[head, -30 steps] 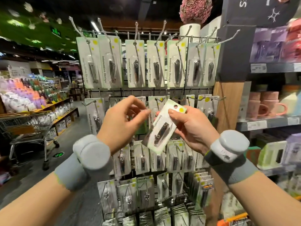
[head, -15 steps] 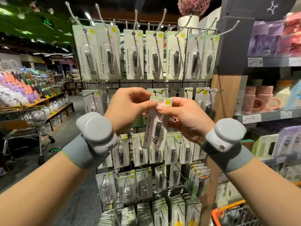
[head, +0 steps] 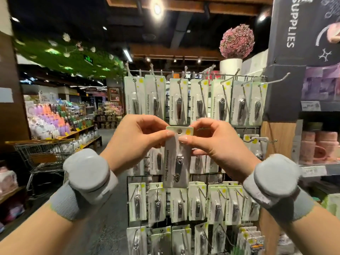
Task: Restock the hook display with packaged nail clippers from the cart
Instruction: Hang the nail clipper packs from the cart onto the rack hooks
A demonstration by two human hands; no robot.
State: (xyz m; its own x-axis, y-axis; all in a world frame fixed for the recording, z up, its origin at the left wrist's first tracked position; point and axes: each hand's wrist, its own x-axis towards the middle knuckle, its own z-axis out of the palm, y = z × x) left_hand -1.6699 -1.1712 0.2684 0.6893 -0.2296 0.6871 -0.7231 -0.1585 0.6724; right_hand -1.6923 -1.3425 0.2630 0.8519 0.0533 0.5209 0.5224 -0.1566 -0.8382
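Observation:
A packaged nail clipper (head: 176, 162) on a white card with a round hang hole and a yellow dot hangs upright in front of the hook display (head: 195, 103). My left hand (head: 136, 138) pinches its top left corner. My right hand (head: 213, 142) pinches its top right edge. The card sits level with the second row of hooks, which my hands partly hide. Rows of the same packages fill the hooks above and below.
A bare hook (head: 263, 139) sticks out at the right end of the second row. A wooden post (head: 276, 137) and shelves with pink mugs (head: 311, 148) stand to the right. A metal shopping cart (head: 42, 155) waits at the left in the aisle.
The package went from tilted in my right hand to upright, held by both hands at its top. My hands rose toward the second row of hooks, and the view tilted up.

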